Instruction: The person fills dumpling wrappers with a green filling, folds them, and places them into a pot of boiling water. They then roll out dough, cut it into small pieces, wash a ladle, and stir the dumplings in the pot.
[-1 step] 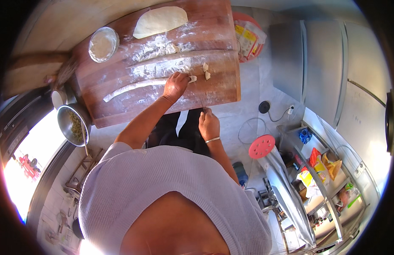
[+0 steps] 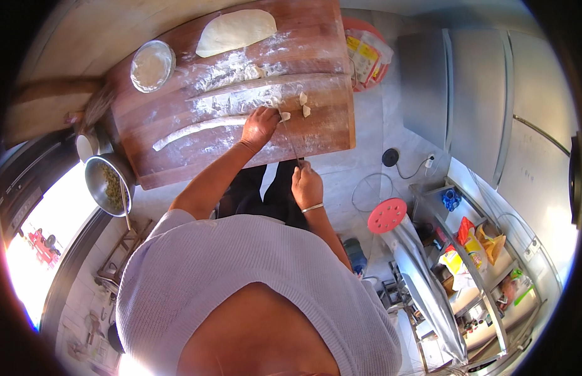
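Note:
A long floured dough rope (image 2: 200, 129) lies across the wooden board (image 2: 332, 128). My left hand (image 2: 259, 128) is closed over its right end, fingers pinched on the dough. Held by its handle at the board's near edge, a knife (image 2: 292, 141) is in my closed right hand (image 2: 308, 188). Its thin blade reaches up to the rope's end beside my left fingertips. Just right of the blade tip sits a small dough piece (image 2: 285, 116). Two more pieces, an upper one (image 2: 303, 98) and a lower one (image 2: 306, 111), lie farther right.
A flat dough slab (image 2: 236, 32) rests at the board's far side, with loose flour before it. A flour bowl (image 2: 153, 66) stands far left. Off the left edge is a metal bowl (image 2: 92, 182) with greenish filling. Metal shelving (image 2: 476, 269) stands right.
My right hand has shifted slightly left, bringing the knife blade against the rope's end by my left fingers. The left hand has barely moved.

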Demonstrator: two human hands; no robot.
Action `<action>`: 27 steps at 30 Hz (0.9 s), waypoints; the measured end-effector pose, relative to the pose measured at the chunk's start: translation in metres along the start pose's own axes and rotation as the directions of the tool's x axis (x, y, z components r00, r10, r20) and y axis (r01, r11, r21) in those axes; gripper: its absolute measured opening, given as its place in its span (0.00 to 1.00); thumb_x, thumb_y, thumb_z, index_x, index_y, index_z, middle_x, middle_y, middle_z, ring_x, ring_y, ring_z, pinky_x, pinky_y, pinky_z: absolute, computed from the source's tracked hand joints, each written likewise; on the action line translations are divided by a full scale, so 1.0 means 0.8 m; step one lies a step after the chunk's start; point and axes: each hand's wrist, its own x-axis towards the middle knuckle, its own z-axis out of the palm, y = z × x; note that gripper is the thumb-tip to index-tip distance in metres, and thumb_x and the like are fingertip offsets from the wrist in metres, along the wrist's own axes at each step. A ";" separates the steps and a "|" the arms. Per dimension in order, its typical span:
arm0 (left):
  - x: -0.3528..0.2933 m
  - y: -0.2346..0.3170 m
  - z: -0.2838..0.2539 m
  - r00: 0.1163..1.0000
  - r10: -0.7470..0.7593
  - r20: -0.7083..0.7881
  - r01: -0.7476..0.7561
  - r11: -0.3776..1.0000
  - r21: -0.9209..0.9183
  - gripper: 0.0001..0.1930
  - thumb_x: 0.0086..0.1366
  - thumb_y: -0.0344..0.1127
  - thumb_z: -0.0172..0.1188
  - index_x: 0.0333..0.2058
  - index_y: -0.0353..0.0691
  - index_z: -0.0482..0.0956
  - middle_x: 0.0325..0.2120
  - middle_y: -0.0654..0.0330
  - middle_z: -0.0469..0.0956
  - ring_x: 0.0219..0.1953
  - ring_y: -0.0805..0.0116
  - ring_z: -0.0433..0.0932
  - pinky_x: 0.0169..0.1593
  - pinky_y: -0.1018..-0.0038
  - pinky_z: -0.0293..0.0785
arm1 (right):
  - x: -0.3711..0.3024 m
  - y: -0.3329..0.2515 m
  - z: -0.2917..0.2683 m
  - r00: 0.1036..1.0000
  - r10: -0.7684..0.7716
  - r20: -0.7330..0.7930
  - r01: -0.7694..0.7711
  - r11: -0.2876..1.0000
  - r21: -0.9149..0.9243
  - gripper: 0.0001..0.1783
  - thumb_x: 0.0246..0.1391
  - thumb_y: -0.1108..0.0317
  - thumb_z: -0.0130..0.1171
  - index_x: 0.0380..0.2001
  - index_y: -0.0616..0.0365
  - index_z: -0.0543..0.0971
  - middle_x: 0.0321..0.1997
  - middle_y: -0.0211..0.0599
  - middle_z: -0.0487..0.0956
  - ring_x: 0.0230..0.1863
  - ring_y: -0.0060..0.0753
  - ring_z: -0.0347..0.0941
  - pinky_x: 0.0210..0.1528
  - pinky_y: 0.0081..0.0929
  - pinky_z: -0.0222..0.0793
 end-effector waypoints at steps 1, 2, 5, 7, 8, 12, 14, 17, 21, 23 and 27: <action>0.000 0.001 0.001 1.000 0.012 0.014 -0.013 1.000 0.017 0.07 0.50 0.31 0.59 0.31 0.43 0.80 0.36 0.62 0.76 0.40 0.60 0.75 0.44 0.66 0.75 | -0.004 -0.003 0.002 1.000 0.015 -0.001 -0.015 1.000 0.003 0.09 0.58 0.68 0.50 0.36 0.63 0.71 0.24 0.55 0.78 0.28 0.58 0.76 0.30 0.48 0.73; -0.002 0.001 0.002 0.999 0.022 0.029 -0.023 0.999 0.035 0.06 0.51 0.31 0.58 0.30 0.43 0.79 0.35 0.62 0.75 0.39 0.60 0.75 0.43 0.66 0.75 | -0.008 -0.006 0.004 1.000 0.030 0.001 -0.030 1.000 0.007 0.08 0.58 0.68 0.50 0.35 0.63 0.70 0.24 0.55 0.78 0.28 0.58 0.76 0.30 0.48 0.73; -0.002 0.000 0.003 0.996 0.089 -0.004 -0.089 0.996 0.020 0.06 0.49 0.31 0.58 0.29 0.42 0.79 0.33 0.62 0.74 0.38 0.60 0.75 0.42 0.65 0.75 | -0.014 -0.009 0.010 0.996 0.085 0.019 -0.085 0.996 0.020 0.08 0.59 0.69 0.49 0.33 0.63 0.70 0.24 0.56 0.78 0.28 0.58 0.76 0.30 0.48 0.73; -0.004 -0.001 0.007 0.996 0.083 0.013 -0.084 0.996 0.034 0.07 0.49 0.31 0.58 0.29 0.43 0.79 0.34 0.62 0.74 0.38 0.59 0.75 0.42 0.65 0.75 | -0.011 -0.013 0.013 0.990 0.135 0.045 -0.136 0.991 0.009 0.07 0.58 0.69 0.49 0.33 0.63 0.69 0.24 0.56 0.78 0.28 0.58 0.77 0.30 0.48 0.74; -0.004 -0.002 0.007 0.997 0.079 0.022 -0.080 0.996 0.042 0.07 0.49 0.31 0.58 0.29 0.43 0.79 0.34 0.62 0.74 0.39 0.59 0.75 0.42 0.66 0.75 | -0.007 -0.012 0.017 0.988 0.149 0.048 -0.149 0.989 -0.003 0.08 0.58 0.69 0.49 0.33 0.64 0.70 0.24 0.57 0.78 0.28 0.58 0.77 0.30 0.48 0.74; -0.002 -0.004 0.005 0.999 -0.019 0.042 0.019 1.000 0.006 0.09 0.47 0.31 0.62 0.31 0.43 0.79 0.36 0.61 0.76 0.41 0.59 0.75 0.43 0.64 0.75 | 0.009 0.011 0.047 0.990 0.144 0.012 -0.143 0.989 -0.029 0.08 0.58 0.69 0.50 0.35 0.65 0.70 0.25 0.58 0.78 0.29 0.60 0.76 0.30 0.49 0.73; -0.005 -0.009 -0.004 0.999 -0.042 -0.007 0.041 0.996 -0.081 0.11 0.46 0.32 0.65 0.31 0.43 0.80 0.36 0.61 0.76 0.41 0.57 0.75 0.44 0.63 0.75 | 0.008 0.017 0.052 0.990 0.120 -0.073 -0.111 0.987 0.114 0.10 0.57 0.69 0.50 0.38 0.65 0.71 0.26 0.57 0.79 0.29 0.60 0.76 0.31 0.50 0.73; 0.000 -0.017 -0.012 0.971 -0.237 0.017 0.237 0.959 -0.153 0.13 0.45 0.33 0.67 0.33 0.42 0.79 0.37 0.59 0.77 0.42 0.54 0.75 0.45 0.62 0.75 | 0.011 0.019 0.045 0.993 0.098 -0.063 -0.089 0.987 0.135 0.10 0.58 0.69 0.50 0.39 0.64 0.71 0.28 0.56 0.79 0.30 0.59 0.76 0.31 0.48 0.73; 0.002 -0.029 -0.015 0.952 -0.304 0.031 0.302 0.920 -0.252 0.13 0.47 0.33 0.67 0.34 0.40 0.78 0.34 0.57 0.78 0.41 0.53 0.76 0.44 0.62 0.75 | -0.005 -0.002 0.031 0.995 0.009 -0.095 0.005 0.990 0.141 0.08 0.58 0.70 0.51 0.38 0.63 0.71 0.27 0.54 0.79 0.30 0.57 0.77 0.31 0.46 0.73; 0.002 -0.035 -0.011 0.944 -0.330 0.017 0.319 0.898 -0.303 0.12 0.48 0.33 0.67 0.32 0.40 0.78 0.33 0.56 0.78 0.39 0.52 0.77 0.43 0.62 0.75 | -0.010 -0.011 0.024 0.998 -0.036 -0.051 0.040 0.996 0.075 0.08 0.58 0.70 0.51 0.37 0.63 0.71 0.27 0.54 0.79 0.30 0.57 0.77 0.30 0.46 0.74; 0.003 -0.040 -0.011 0.954 -0.297 -0.028 0.267 0.892 -0.364 0.10 0.49 0.34 0.67 0.31 0.40 0.78 0.32 0.55 0.77 0.38 0.50 0.76 0.42 0.61 0.75 | -0.009 -0.016 0.030 1.000 -0.029 -0.009 0.029 0.999 0.016 0.09 0.58 0.69 0.50 0.36 0.65 0.70 0.24 0.55 0.78 0.27 0.57 0.77 0.29 0.46 0.74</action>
